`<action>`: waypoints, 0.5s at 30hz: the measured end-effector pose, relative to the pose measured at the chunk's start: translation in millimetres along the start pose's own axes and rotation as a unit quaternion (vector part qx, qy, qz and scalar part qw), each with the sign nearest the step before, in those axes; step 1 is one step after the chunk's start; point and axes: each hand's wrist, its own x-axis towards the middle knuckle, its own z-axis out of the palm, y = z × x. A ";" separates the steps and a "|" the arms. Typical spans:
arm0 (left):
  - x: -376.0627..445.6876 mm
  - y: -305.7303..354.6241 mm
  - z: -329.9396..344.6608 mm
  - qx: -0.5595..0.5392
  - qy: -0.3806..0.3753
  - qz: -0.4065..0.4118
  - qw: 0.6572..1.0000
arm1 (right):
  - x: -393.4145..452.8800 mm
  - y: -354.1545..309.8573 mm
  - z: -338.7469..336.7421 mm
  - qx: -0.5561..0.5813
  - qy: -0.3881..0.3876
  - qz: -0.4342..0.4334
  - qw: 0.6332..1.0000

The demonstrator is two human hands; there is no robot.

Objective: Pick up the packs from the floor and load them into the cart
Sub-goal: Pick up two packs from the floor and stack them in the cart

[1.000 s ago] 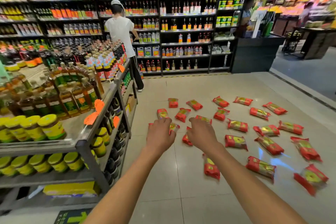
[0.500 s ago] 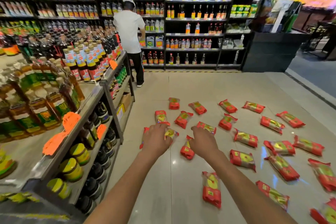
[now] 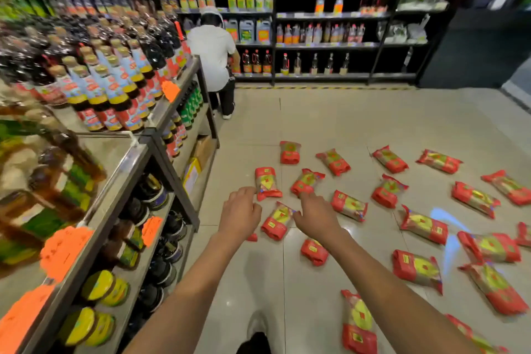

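Several red and green packs lie scattered flat on the beige tiled floor [image 3: 316,123]. The nearest ones are a pack [image 3: 267,183] just beyond my left hand, a pack [image 3: 278,221] between my two hands, and a pack [image 3: 307,181] at my right fingertips. My left hand [image 3: 240,214] is stretched forward above the floor with its fingers loosely apart and nothing in it. My right hand [image 3: 316,217] reaches forward too, fingers spread, holding nothing. No cart is in view.
A metal shelf unit [image 3: 123,169] with bottles and jars runs along my left. A person in a white shirt [image 3: 214,57] stands at the dark wall shelves [image 3: 330,44] ahead. My shoe [image 3: 257,325] shows at the bottom. More packs [image 3: 416,269] lie to the right.
The view has moved forward and tipped down toward the packs. Both hands have stretched further out over the nearest packs and still hold nothing.
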 end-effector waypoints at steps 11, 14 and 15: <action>210.1 -61.4 68.9 0.003 -0.081 -0.004 0.997 | 212.9 33.7 44.6 0.023 -0.081 0.049 0.995; 260.7 -79.8 103.5 -0.005 -0.092 -0.006 0.996 | 278.3 52.3 70.6 0.045 -0.095 0.060 0.993; 274.6 -88.5 117.6 -0.010 -0.097 -0.014 0.995 | 299.0 58.4 81.4 0.054 -0.102 0.063 0.991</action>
